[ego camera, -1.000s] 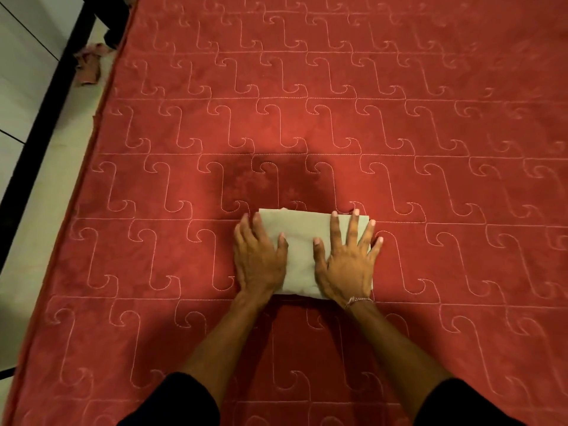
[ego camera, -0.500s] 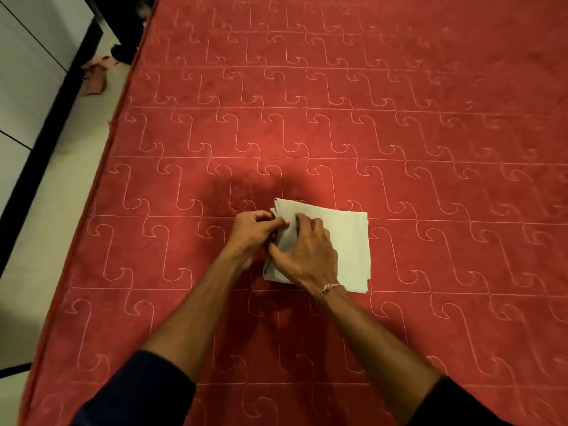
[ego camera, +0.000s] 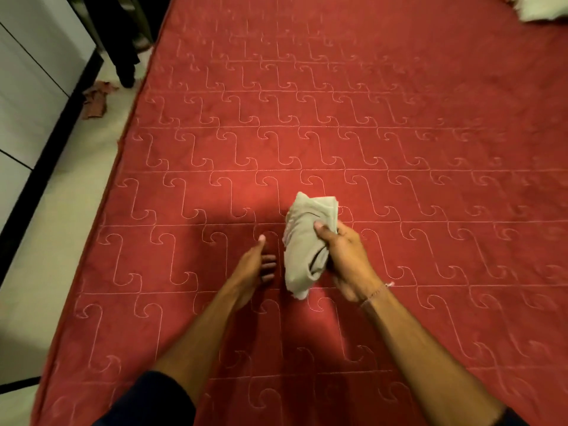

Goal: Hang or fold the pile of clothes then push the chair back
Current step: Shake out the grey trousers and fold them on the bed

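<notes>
**A:** What do I have nearest me?

**B:** My left hand [ego camera: 256, 270] is loose and holds nothing, fingers relaxed just above the red mattress [ego camera: 399, 133]. Just beside it, my right hand [ego camera: 344, 256] grips the folded cloth [ego camera: 302, 241], thumb on top, fingers wrapped underneath, so the bundle is lifted clear of the mattress.

**A:** How do I carry it well?

**B:** I judge the fold will slump if pinched from one side only, since its lower end already droops. I would bring the left palm under that end and keep the bundle level.

**A:** Room to move?

**B:** Plenty ahead and to the right across the mattress. Its left edge is near, with pale floor [ego camera: 61, 241] beyond. Farther off, a rag [ego camera: 96, 101] lies on the floor, and something pale [ego camera: 541, 7] sits at the far right corner.
</notes>
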{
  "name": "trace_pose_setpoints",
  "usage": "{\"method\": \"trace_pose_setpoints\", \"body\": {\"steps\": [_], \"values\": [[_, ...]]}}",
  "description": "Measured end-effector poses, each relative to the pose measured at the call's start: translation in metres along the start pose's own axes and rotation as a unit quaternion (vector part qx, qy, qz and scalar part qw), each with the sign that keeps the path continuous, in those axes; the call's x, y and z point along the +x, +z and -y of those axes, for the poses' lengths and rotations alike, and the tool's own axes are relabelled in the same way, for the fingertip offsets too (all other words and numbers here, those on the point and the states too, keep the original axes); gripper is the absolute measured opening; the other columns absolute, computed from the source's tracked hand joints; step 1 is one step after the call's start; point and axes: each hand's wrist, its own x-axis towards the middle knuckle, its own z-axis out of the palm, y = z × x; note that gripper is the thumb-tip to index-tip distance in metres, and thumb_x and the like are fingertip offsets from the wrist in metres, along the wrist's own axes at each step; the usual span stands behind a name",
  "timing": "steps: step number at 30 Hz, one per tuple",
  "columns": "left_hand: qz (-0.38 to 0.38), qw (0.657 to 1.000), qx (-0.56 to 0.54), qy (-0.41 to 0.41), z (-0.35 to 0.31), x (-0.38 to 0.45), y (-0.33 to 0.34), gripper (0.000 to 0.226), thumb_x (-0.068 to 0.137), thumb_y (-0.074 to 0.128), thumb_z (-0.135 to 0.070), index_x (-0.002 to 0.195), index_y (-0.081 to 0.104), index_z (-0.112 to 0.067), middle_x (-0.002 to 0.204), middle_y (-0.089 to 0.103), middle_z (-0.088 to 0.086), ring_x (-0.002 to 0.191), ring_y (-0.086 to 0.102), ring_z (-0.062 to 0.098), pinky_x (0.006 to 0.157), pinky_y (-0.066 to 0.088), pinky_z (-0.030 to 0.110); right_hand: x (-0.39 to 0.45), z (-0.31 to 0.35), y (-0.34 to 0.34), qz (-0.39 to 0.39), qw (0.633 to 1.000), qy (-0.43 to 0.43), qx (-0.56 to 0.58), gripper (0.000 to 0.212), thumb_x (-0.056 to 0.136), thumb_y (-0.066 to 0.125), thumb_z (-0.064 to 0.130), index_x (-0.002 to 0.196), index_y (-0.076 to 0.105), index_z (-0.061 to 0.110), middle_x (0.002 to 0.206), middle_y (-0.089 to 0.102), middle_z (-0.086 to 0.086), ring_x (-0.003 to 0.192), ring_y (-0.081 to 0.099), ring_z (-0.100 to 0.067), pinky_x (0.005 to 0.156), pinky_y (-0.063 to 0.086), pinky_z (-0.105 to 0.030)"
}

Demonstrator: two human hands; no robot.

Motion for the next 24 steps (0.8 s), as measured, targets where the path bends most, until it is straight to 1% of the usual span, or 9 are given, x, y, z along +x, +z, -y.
{"method": "trace_pose_setpoints", "body": {"steps": [2, 5, 9, 11, 14, 15, 18, 21, 24], "values": [[0.061, 0.997, -0.043, -0.032, 0.004, -0.005, 0.000, 0.060, 0.098, 0.037, -0.063, 0.122, 0.063, -0.014, 0.110, 0.072, 0.007, 0.100, 0.069, 0.022, 0.087, 0.054, 0.039, -0.011, 0.008, -0.012, 0.028, 0.995, 0.053, 0.086, 0.023, 0.103, 0.053, 0.014, 0.121, 0.065, 0.007, 0.115, 0.073, -0.014, 0.105, 0.071, -0.026, 0.088, 0.060, -0.037], [0.106, 0.990, -0.092, -0.028, 0.006, -0.011, 0.003, 0.058, 0.100, 0.035, -0.059, 0.125, 0.066, -0.016, 0.120, 0.072, 0.006, 0.113, 0.067, 0.021, 0.093, 0.053, 0.037, -0.020, 0.007, -0.033, 0.047, 0.985, 0.099, 0.134, 0.028, 0.103, 0.052, 0.017, 0.126, 0.063, 0.006, 0.120, 0.071, -0.017, 0.109, 0.070, -0.029, 0.085, 0.060, -0.040], [0.075, 0.993, -0.094, 0.004, 0.017, -0.010, -0.002, 0.056, 0.103, 0.035, -0.053, 0.125, 0.067, -0.013, 0.123, 0.070, 0.010, 0.114, 0.067, 0.023, 0.101, 0.050, 0.041, -0.016, -0.017, -0.072, 0.003, 0.981, 0.158, 0.113, 0.038, 0.100, 0.053, 0.025, 0.130, 0.062, 0.004, 0.124, 0.069, -0.019, 0.117, 0.065, -0.036, 0.096, 0.055, -0.049], [0.041, 0.998, -0.040, -0.009, 0.021, -0.008, -0.003, 0.054, 0.105, 0.033, -0.050, 0.116, 0.070, -0.012, 0.114, 0.074, 0.009, 0.107, 0.069, 0.024, 0.096, 0.053, 0.041, -0.014, -0.032, -0.088, -0.024, 0.986, 0.154, 0.057, 0.034, 0.104, 0.050, 0.028, 0.126, 0.065, 0.008, 0.117, 0.073, -0.015, 0.110, 0.069, -0.032, 0.090, 0.057, -0.044], [0.029, 0.997, 0.049, -0.043, 0.024, -0.007, 0.002, 0.049, 0.108, 0.032, -0.044, 0.106, 0.071, -0.014, 0.110, 0.074, 0.008, 0.102, 0.068, 0.021, 0.089, 0.053, 0.037, -0.011, -0.058, -0.101, -0.101, 0.986, 0.112, -0.066, 0.029, 0.105, 0.049, 0.034, 0.110, 0.068, 0.012, 0.095, 0.077, -0.005, 0.085, 0.074, -0.017, 0.069, 0.057, -0.026], [0.019, 0.995, 0.090, -0.040, 0.025, -0.007, 0.005, 0.046, 0.108, 0.033, -0.041, 0.105, 0.070, -0.014, 0.110, 0.074, 0.007, 0.101, 0.067, 0.021, 0.084, 0.052, 0.036, -0.009, -0.068, -0.104, -0.129, 0.980, 0.097, -0.116, 0.028, 0.105, 0.051, 0.035, 0.106, 0.068, 0.012, 0.090, 0.075, -0.002, 0.082, 0.073, -0.015, 0.066, 0.056, -0.025], [-0.059, 0.977, 0.200, 0.034, 0.033, -0.002, 0.010, 0.030, 0.106, 0.045, -0.033, 0.104, 0.063, -0.010, 0.105, 0.070, 0.009, 0.095, 0.065, 0.024, 0.072, 0.050, 0.035, 0.002, -0.094, -0.110, -0.204, 0.928, 0.039, -0.309, 0.035, 0.100, 0.056, 0.042, 0.095, 0.061, 0.008, 0.081, 0.066, -0.005, 0.085, 0.067, -0.033, 0.068, 0.053, -0.040], [-0.185, 0.940, 0.252, 0.134, 0.032, -0.002, 0.013, 0.013, 0.097, 0.062, -0.022, 0.104, 0.061, -0.011, 0.096, 0.065, 0.002, 0.087, 0.061, 0.020, 0.065, 0.050, 0.030, 0.006, -0.095, -0.105, -0.257, 0.871, -0.013, -0.418, 0.033, 0.100, 0.055, 0.043, 0.113, 0.059, 0.012, 0.098, 0.062, -0.008, 0.091, 0.058, -0.026, 0.064, 0.037, -0.031], [-0.257, 0.903, 0.283, 0.194, 0.027, 0.006, 0.010, 0.007, 0.090, 0.070, -0.012, 0.096, 0.067, -0.011, 0.093, 0.069, 0.004, 0.086, 0.064, 0.023, 0.078, 0.057, 0.040, 0.012, -0.093, -0.110, -0.274, 0.857, -0.054, -0.433, 0.030, 0.100, 0.059, 0.031, 0.127, 0.065, 0.019, 0.110, 0.062, -0.008, 0.095, 0.053, -0.020, 0.073, 0.038, -0.027]]}}
